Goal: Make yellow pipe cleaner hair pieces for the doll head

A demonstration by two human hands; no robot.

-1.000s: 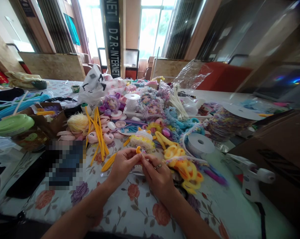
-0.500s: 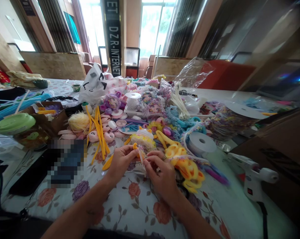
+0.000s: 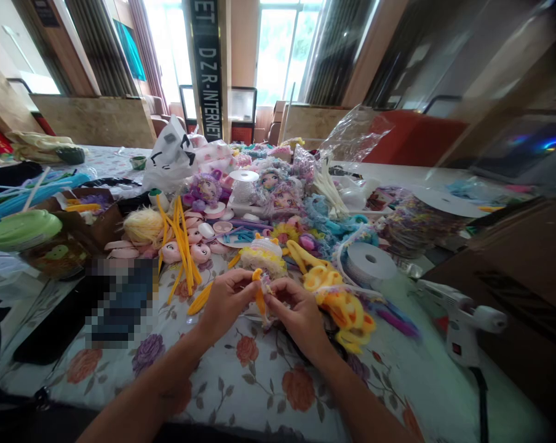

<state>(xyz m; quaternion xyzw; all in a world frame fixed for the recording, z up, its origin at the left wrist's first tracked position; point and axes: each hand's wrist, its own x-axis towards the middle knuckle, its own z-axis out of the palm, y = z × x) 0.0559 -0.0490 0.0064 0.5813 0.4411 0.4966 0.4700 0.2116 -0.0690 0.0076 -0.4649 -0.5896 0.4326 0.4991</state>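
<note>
My left hand (image 3: 228, 300) pinches a bent yellow fuzzy stem (image 3: 259, 300), like a pipe cleaner, near the table's middle. My right hand (image 3: 297, 312) is closed at the fingertips on a pale pinkish lace-like trim (image 3: 266, 284), which lies against the stem. Part of both is hidden by my fingers. Just behind my hands sits a doll's head piece (image 3: 262, 251) with a white cap, yellow points and a frilly yellow trim. A heap of looped yellow fuzzy strips (image 3: 347, 311) lies right beside my right hand.
Straight yellow stems (image 3: 183, 246) lean among doll heads (image 3: 200, 253) at left. A white spool (image 3: 371, 263) and a hot glue gun (image 3: 462, 320) are at right. A green-lidded cup (image 3: 33, 240) stands far left, near a dark phone-like slab (image 3: 51, 320). Craft materials are heaped behind.
My fingers have shifted on the trim, which hung as a pale strip between my hands and now sits bunched against the yellow stem. More of the stem shows. The view has shifted slightly.
</note>
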